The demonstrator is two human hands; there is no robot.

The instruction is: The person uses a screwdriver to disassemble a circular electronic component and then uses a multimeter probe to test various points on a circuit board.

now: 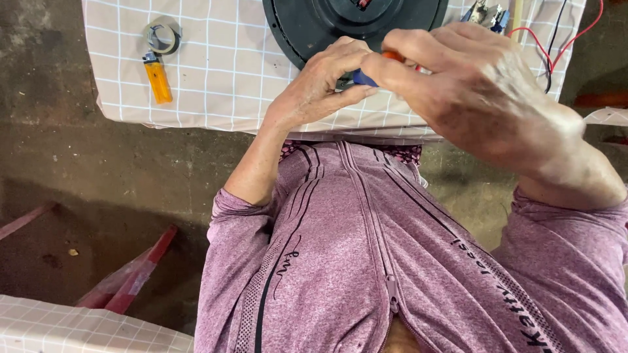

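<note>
Your right hand (484, 91) is closed around a small tool (376, 72) w/ an orange and blue handle. Your left hand (324, 82) pinches the blue end of that same tool w/ thumb and fingers curled in. So both hands are grasping 1 thing, right at the near edge of the bench (222, 72).

To do this bit well, I'd say: keep the tool straight up and down over the spot, hold it snug but not too tight, and let the left fingers guide while the right hand does the turning. Rest your wrists on the bench edge if they shake. Can't see the tip of the tool, your hands hide it, so go slow.

The tool looks short, w/ a bright orange part and a round blue end. Only a little of it shows.

Just behind your hands sits a big round black disc (307, 26) on the checked cloth, partly cut off at the top. Far left on the cloth lie an orange lighter (158, 78) and a roll of tape (163, 36), touching or almost. Red and black wires (556, 52) run at the right, near some small metal bits (487, 13).
</note>
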